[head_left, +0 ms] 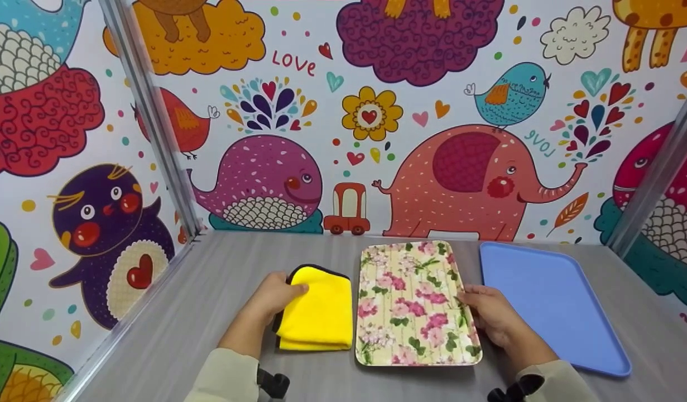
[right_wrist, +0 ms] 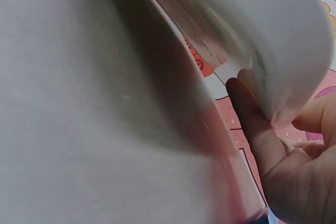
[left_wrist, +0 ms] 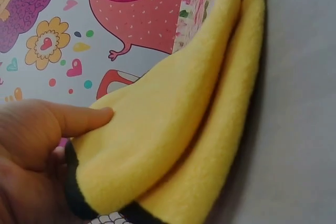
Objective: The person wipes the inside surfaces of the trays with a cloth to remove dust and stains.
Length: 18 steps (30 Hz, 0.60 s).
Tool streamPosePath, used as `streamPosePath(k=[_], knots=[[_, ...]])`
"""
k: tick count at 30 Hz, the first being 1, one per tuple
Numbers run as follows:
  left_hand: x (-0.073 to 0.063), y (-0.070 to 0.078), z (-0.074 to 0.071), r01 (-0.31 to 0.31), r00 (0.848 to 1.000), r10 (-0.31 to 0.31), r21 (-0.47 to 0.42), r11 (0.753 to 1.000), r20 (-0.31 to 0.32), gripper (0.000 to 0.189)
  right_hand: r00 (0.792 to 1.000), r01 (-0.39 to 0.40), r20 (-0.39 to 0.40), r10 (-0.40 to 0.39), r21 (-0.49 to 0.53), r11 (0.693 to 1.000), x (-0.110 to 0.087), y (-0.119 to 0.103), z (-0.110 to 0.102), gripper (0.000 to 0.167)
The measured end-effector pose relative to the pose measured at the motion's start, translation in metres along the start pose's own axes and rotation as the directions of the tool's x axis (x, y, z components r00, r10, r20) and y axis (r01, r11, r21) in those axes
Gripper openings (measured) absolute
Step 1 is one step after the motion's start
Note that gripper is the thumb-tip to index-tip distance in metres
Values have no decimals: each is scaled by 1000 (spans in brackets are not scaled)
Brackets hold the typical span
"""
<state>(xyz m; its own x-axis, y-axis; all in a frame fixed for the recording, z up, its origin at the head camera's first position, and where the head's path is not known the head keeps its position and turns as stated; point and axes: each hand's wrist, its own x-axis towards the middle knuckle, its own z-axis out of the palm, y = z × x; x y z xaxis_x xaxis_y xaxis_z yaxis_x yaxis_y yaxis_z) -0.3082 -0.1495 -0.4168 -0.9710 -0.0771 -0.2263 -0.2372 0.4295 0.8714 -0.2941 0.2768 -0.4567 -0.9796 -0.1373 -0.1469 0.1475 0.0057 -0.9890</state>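
A folded yellow cloth [head_left: 318,307] with dark edging lies at the left of the tabletop. My left hand [head_left: 273,298] pinches its left edge, thumb on top and fingers beneath. In the left wrist view the cloth [left_wrist: 173,114] slopes down from the left hand [left_wrist: 37,156] in soft folds. To its right is a rectangular tray [head_left: 413,307] printed with pink flowers and green leaves. My right hand [head_left: 494,315] grips that tray's right edge. Up close in the right wrist view, fingers and thumb of the right hand [right_wrist: 299,166] close on its pale rim [right_wrist: 299,40].
A plain blue tray [head_left: 549,307] lies on the grey tabletop [head_left: 170,335] at the right, partly behind my right forearm. Panels with printed cartoon animals [head_left: 455,178] stand along the back and sides, joined by metal posts [head_left: 153,111].
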Motion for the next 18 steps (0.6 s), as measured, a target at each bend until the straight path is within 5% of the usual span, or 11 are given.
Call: streamPosePath(k=[10, 18], knots=[[-9, 26, 10, -32, 994, 22, -93, 995, -110, 57, 1000, 2, 24, -4, 50, 999, -1, -3, 4, 17], [-24, 41, 31, -196, 962, 168, -115, 974, -217, 47, 1000, -2, 2, 2, 84, 996, -3, -7, 10, 21]])
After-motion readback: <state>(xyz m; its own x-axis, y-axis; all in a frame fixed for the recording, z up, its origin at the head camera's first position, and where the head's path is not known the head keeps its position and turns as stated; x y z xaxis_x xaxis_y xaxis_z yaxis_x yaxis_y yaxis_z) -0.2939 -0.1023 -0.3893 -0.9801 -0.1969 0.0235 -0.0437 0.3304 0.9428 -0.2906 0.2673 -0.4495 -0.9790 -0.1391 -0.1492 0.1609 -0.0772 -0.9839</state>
